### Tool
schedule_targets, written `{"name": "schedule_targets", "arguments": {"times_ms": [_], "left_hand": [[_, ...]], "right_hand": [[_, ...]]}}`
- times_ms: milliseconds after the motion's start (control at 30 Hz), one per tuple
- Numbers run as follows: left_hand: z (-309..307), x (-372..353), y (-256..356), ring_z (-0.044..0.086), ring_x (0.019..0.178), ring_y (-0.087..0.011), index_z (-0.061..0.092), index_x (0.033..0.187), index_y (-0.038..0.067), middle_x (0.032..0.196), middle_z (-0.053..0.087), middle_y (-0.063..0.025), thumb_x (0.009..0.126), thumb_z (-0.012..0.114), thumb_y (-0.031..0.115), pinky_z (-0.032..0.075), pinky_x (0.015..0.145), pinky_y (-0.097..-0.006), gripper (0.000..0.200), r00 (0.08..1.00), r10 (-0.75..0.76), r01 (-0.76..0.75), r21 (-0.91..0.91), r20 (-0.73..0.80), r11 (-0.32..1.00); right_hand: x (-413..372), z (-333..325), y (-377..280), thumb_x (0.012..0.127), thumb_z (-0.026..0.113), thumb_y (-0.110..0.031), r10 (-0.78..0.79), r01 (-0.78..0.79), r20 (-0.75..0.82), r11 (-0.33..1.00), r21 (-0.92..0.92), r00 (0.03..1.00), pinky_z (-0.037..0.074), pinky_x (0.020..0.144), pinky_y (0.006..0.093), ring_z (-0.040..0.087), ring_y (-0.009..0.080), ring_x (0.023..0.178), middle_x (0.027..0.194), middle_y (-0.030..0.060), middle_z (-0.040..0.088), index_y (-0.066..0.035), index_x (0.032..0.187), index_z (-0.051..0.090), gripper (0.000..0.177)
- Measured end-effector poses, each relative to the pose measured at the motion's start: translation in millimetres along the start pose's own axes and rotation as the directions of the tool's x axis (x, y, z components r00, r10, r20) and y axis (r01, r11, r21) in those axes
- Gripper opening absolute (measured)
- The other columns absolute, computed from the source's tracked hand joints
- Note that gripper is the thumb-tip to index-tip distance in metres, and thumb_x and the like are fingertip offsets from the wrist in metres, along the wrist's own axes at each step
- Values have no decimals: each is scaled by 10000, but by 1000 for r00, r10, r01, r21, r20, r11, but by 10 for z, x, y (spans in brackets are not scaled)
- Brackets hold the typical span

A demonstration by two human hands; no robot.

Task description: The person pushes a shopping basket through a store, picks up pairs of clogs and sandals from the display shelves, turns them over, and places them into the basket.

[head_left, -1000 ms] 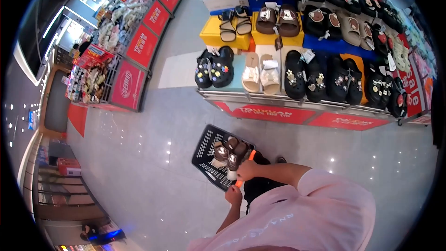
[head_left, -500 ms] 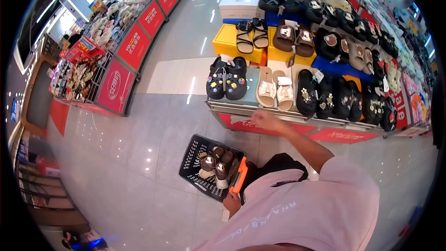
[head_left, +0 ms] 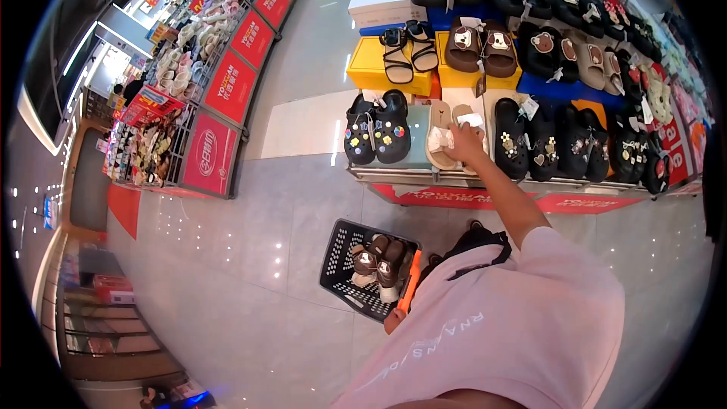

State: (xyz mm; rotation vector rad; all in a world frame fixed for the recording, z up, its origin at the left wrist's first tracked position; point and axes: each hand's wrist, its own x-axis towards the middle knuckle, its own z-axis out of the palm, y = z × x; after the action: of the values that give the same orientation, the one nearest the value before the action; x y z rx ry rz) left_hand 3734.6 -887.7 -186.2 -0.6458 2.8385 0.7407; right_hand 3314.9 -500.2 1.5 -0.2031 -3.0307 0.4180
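My left hand [head_left: 394, 321] is closed round the orange handle [head_left: 410, 282] of a black shopping basket [head_left: 331, 279]; part of the hand is hidden by my shirt. Inside the basket lie brown slippers [head_left: 389, 256] with light patches on the straps, on top of paler footwear [head_left: 363, 279]. My right hand [head_left: 467, 144] reaches onto the display edge, its fingers bent over the straps of a pair of beige sandals [head_left: 438, 115] with a white tag. The hand covers much of the right sandal. Black clogs with colourful charms [head_left: 376, 130] sit to the left of the sandals.
More black clogs [head_left: 512, 140] line the display's front edge to the right. Behind them, strappy black sandals [head_left: 397, 57] and brown slides [head_left: 482, 49] rest on yellow boxes. Across the tiled aisle [head_left: 291, 182] stands another shoe rack with red panels [head_left: 229, 82].
My right hand has moved forward and right, from in front of the display onto the beige sandals. My left hand stays on the basket handle; the view has shifted slightly.
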Motion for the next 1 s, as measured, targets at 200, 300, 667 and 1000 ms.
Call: {"name": "schedule_targets", "arguments": {"times_ms": [200,300,667,1000], "left_hand": [[-121,169,-207,641,750,-444,640,823,-3,749,648,-247,915,523,287,488,598,-479,326,922,98,-51,-134,373,990],[-94,489,-490,654,810,-431,623,882,-1,782,664,-240,905,569,265,500,651,-455,272,842,86,172,-416,532,893],[-845,1492,1767,619,740,-215,592,1044,28,829,642,-109,908,668,196,500,685,-337,230,950,312,-257,-562,2,786],[-2502,1232,4385,578,1140,-198,330,1465,28,1288,555,-108,898,695,249,506,927,-308,710,625,773,58,-981,-108,-185]], "right_hand": [[262,-65,239,720,738,-518,-117,92,292,991,99,949,350,899,501,664,321,952,945,151,704,-97,1087,574,582],[233,-115,282,722,758,-495,-160,119,267,979,164,950,362,887,523,664,326,951,956,137,708,-102,1094,580,570],[-32,-1109,237,946,595,-492,-112,-142,143,24,990,983,488,804,309,636,164,931,1070,92,687,8,1181,622,553],[-1175,-1567,-77,985,536,-389,-82,-398,438,-590,703,895,477,820,337,605,172,879,1001,57,660,-34,1073,637,379]]}}
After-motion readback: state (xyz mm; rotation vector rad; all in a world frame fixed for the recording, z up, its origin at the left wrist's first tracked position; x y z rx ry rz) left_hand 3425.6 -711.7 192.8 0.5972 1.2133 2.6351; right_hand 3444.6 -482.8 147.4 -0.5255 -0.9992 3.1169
